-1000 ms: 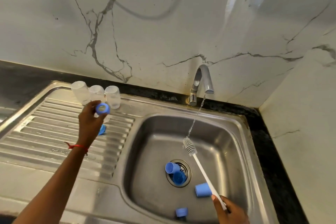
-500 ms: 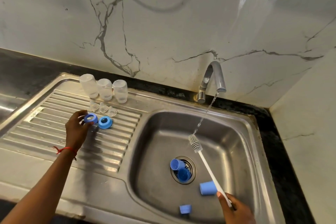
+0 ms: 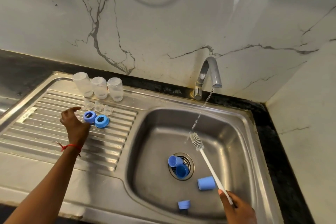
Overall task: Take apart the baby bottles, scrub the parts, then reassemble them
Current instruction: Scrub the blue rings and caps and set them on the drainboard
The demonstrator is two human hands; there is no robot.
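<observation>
The stainless steel sink basin (image 3: 227, 132) serves as the landmark. To its left, on the ribbed steel drainboard (image 3: 45, 132), 3 clear plastic bottle bodies (image 3: 99, 87) stand upside down in a row at the far edge, with 3 clear silicone teats (image 3: 98, 107) just in front of them and 2 blue plastic screw rings (image 3: 96, 119) nearer still, touching each other. The left hand (image 3: 74, 123) hovers beside the left ring with fingers relaxed, its grip released and holding nothing.

Inside the basin, 2 blue plastic caps (image 3: 179, 166) lie on the drain strainer (image 3: 189, 162), a 3rd blue cap (image 3: 206, 183) lies on its side right of the drain, and a small blue ring (image 3: 184, 204) sits at the near wall. The right hand (image 3: 236, 209) grasps the white handle of the grey-bristled bottle brush (image 3: 197, 142), whose head is under the thin stream from the curved chrome tap (image 3: 209, 76).

Risks, as a judgement: the caps over the drain could slow the outflow and let dirty water pool around unwashed parts. Spray off the bristles may splash the washed pieces. The rings rest on sloped ribs and could roll if nudged by the withdrawing hand, knocking the light teats over.
</observation>
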